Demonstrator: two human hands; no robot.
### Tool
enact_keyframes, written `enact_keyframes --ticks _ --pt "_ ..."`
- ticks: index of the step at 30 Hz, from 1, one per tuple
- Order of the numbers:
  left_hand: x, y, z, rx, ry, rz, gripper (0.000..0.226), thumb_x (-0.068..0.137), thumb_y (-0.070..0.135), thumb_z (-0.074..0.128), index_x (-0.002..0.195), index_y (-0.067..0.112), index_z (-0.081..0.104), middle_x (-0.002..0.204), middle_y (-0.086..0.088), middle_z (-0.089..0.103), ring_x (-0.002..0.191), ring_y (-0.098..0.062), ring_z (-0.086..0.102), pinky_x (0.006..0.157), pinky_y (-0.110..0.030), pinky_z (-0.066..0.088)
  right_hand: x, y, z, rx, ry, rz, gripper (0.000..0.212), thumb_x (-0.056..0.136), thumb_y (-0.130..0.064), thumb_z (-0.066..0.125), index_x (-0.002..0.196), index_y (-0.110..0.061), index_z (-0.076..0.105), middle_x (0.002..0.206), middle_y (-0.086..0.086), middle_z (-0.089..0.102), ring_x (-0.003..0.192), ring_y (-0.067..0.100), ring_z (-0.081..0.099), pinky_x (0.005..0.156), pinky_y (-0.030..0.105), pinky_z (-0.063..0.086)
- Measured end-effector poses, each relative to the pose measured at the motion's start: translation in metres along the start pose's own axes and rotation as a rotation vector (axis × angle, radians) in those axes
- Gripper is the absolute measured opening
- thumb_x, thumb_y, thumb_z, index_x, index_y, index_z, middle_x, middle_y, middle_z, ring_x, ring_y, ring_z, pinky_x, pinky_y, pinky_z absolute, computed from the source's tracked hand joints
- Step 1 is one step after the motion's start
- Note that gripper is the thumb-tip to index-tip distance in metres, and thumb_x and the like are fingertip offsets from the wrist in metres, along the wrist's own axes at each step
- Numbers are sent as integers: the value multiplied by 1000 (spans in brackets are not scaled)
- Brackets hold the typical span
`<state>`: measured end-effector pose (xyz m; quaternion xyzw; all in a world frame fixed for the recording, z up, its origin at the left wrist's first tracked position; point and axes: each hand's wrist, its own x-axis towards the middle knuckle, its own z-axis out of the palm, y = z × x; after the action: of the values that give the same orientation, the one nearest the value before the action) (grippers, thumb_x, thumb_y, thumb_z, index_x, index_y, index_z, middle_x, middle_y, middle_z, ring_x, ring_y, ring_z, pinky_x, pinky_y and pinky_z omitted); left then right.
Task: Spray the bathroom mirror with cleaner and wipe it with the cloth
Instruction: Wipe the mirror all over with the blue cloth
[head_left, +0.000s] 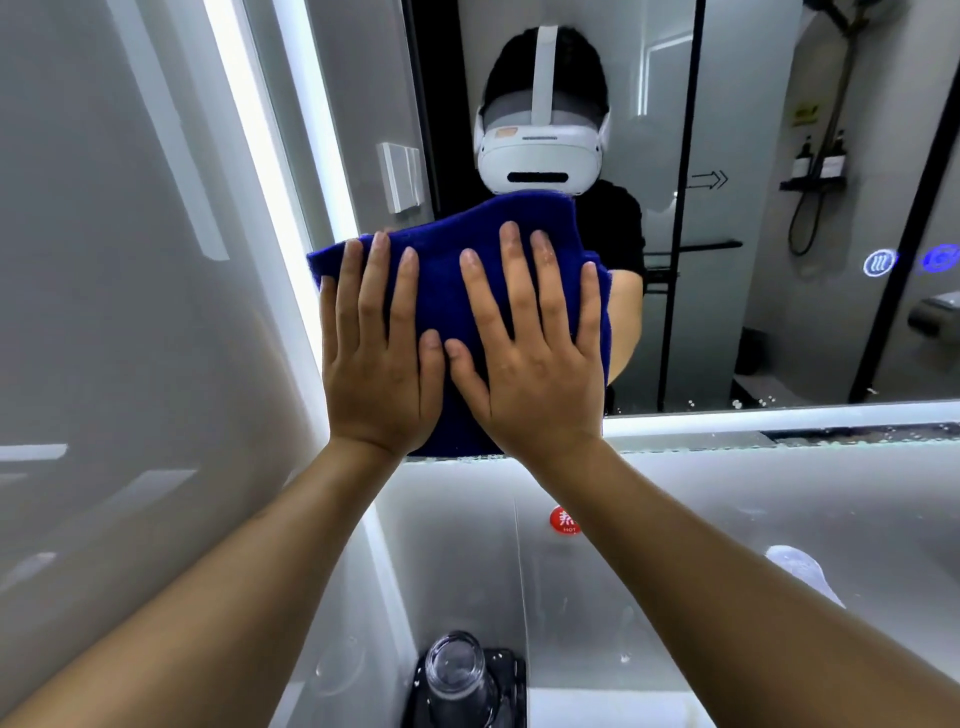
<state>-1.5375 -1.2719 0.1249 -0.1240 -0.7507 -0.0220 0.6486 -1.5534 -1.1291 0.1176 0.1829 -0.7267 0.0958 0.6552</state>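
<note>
A: Where is the cloth?

B: The dark blue cloth (452, 291) sits flat against the bathroom mirror (727, 130), low in its left corner, just beside the lit vertical strip (291, 171) along the mirror's left edge. Its bottom edge reaches the mirror's lower border.

A: And your hands?

B: Both of yours are on it. Your left hand (376, 358) presses the left half, palm flat, fingers straight and slightly spread, tips pointing up. Your right hand (535, 358) presses the right half the same way, fingers fanned a little wider. The two thumbs lie close together at the middle of the cloth; contact between them, cannot tell. No finger curls round the fabric.

A: What shows in the mirror?

B: Your reflection, wearing a white headset (540, 150) and a black top. Behind it, a black-framed glass shower partition and a shelf with dark bottles (821, 156). Two round blue touch icons (880, 262) glow at the right side of the glass. Water droplets dot the mirror's lower edge.

A: Below the mirror?

B: A red round sticker marked HOT (565, 519) on the wall. An upturned clear glass (457, 670) stands on a black tray at the bottom of the view. Spray bottle: not seen.
</note>
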Motion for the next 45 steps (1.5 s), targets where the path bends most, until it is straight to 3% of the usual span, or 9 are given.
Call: enact_keyframes --ticks 13,21,25,29,35,39,45 --pt "-42 5 4 -13 -73 -3 54 94 21 37 145 6 27 152 -13 23 143 -35 23 121 -49 12 -46 1 6 -47 -46 -65 62 99 -45 40 150 -11 31 152 19 36 143 34 27 118 54 15" --pt "-48 2 5 18 -97 95 47 102 22 27 147 10 27 151 -15 34 143 -37 21 118 -57 10 -55 14 4 -16 -79 -257 59 101 -42 39 152 -14 26 156 15 31 146 28 22 115 61 12" --pt "-49 -3 4 68 -134 183 45 105 25 24 148 13 25 152 -11 33 147 -28 15 114 -63 11 -56 23 3 -4 -100 -348 60 101 -43 37 152 -12 28 157 13 27 147 27 20 114 64 12" --pt "-50 -8 -4 94 -189 224 48 104 23 27 150 9 20 154 -10 26 148 -16 1 117 -57 5 -57 29 1 -15 -149 -393 69 99 -55 35 151 -10 29 158 14 26 147 28 18 113 66 13" --pt "-46 -4 -24 155 -275 285 50 103 20 32 150 7 19 155 -15 27 146 -30 19 117 -58 10 -56 30 1 -68 -177 -427 79 97 -65 29 152 -8 26 158 15 15 147 30 16 112 66 14" --pt "-48 1 -39 160 -396 395 56 104 36 29 151 8 15 157 -12 21 147 -28 18 119 -53 12 -56 30 -1 -84 -185 -430 79 98 -65 27 152 -8 27 159 14 21 147 30 17 113 65 16" --pt "-40 -5 -45 292 -516 468 100 87 74 39 151 2 10 158 -18 13 148 -33 12 119 -56 11 -53 32 -4 -104 -200 -464 80 98 -65 24 154 -8 21 160 16 19 148 31 15 113 65 13"
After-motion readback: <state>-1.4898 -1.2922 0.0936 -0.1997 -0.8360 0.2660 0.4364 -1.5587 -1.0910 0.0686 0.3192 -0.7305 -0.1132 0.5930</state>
